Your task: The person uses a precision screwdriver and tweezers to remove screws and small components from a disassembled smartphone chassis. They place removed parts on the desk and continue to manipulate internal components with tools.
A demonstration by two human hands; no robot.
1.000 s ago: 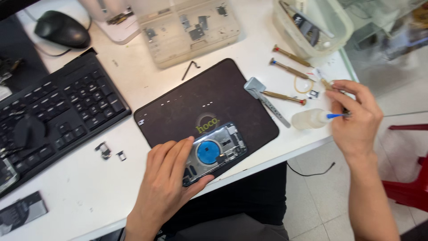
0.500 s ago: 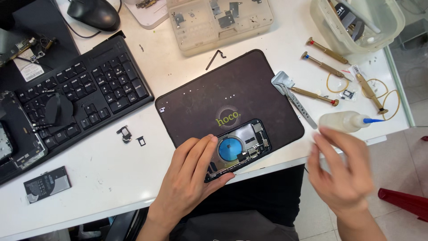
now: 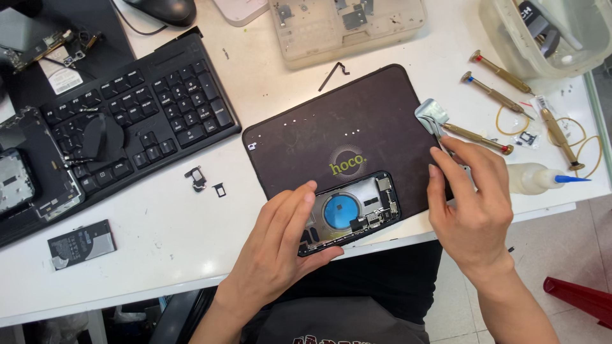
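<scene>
My left hand [image 3: 280,245] grips the lower left end of an opened phone housing [image 3: 360,210], which shows a blue round coil and small parts inside. The housing lies on the near edge of a dark work mat [image 3: 319,137]. My right hand [image 3: 472,204] is palm down at the mat's right edge. Its fingers curl over the handle of a metal scraper [image 3: 432,114], whose flat blade sticks out beyond the fingertips. A white squeeze bottle with a blue tip [image 3: 532,178] lies just right of that hand.
Several brass screwdrivers [image 3: 494,92] lie at the right, with a plastic tub [image 3: 510,38] behind them. A black keyboard [image 3: 146,114] and another opened phone [image 3: 16,181] are at the left. A clear parts box [image 3: 347,25] stands at the back. A phone battery [image 3: 81,244] lies front left.
My right hand let go of the squeeze bottle, drew back past the table edge, then came up and left onto the scraper handle. My left hand stayed on the phone housing.
</scene>
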